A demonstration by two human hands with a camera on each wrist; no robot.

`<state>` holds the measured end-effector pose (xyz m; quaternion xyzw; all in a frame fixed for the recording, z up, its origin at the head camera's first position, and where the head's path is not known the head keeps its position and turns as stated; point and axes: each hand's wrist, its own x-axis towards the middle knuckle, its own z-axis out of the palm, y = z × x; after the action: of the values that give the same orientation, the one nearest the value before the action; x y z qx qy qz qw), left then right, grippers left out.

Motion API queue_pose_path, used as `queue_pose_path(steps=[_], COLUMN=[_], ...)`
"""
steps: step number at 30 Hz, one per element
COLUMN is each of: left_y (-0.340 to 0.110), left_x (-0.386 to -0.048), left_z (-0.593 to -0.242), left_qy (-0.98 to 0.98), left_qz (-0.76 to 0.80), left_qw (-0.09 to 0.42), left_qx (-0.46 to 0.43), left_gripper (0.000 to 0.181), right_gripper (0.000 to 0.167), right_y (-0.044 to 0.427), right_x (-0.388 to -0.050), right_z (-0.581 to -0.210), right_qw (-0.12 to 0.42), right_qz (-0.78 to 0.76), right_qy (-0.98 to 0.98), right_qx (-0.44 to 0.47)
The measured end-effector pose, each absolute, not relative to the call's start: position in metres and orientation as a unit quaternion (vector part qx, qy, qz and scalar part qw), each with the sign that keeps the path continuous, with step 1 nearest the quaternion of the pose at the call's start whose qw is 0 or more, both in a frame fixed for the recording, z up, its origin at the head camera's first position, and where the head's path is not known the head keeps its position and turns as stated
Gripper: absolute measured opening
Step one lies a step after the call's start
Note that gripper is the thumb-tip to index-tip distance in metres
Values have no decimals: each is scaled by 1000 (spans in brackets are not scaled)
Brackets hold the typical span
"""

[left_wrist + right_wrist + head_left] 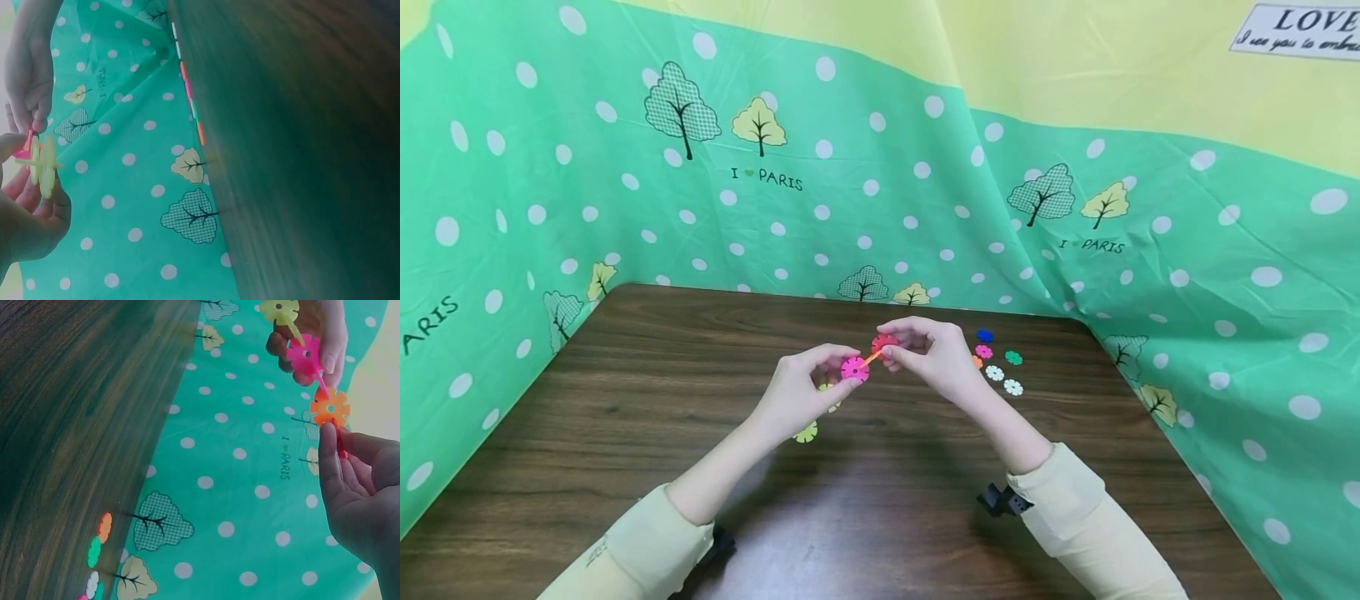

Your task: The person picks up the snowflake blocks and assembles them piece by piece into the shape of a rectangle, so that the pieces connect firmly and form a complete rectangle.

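A short chain of notched plastic flower discs hangs between my hands above the table. My left hand (799,385) pinches the chain at a pink disc (854,370). Below that hand dangle yellow discs (807,432), partly hidden by its fingers in the head view. Edge-on beside the pink one is an orange disc (331,409), slotted into it in the right wrist view. Between thumb and fingers, my right hand (946,360) holds a red disc (883,342), which meets the orange disc; whether it is fully slotted in, I cannot tell.
Loose discs lie on the brown wooden table (647,433) right of my right hand: blue (985,336), pink (983,352), green (1013,357), white (1013,387) and others. A green dotted curtain (865,208) stands behind the table's far edge.
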<state>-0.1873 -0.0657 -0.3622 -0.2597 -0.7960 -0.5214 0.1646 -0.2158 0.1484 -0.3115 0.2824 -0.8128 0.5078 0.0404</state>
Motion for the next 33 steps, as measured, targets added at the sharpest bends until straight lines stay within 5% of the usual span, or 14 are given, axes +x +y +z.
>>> queue_pose_path(steps=[9,13,22,33], left_y=[-63,-63,-60,-62], left_x=[-191,-191,-191,-177], left_z=[-360,-357,-360,-341], left_qy=[-781,-777,-764,-760], left_qz=[-576,-580,-600,-614], left_qw=[65,43,24,62], left_qx=[-232,-241,-235,-205], left_gripper=[19,28,52,58], right_gripper=[25,26,33,33], right_y=[139,141,143,163], right_x=[-197,-200,-211,-228], right_z=[-286,-289,-300,-313], right_qw=[21,16,-5,49], right_qz=[496,492,507,466], right_qy=[-822,-821,-814,-831], right_qx=[278,288,282,299])
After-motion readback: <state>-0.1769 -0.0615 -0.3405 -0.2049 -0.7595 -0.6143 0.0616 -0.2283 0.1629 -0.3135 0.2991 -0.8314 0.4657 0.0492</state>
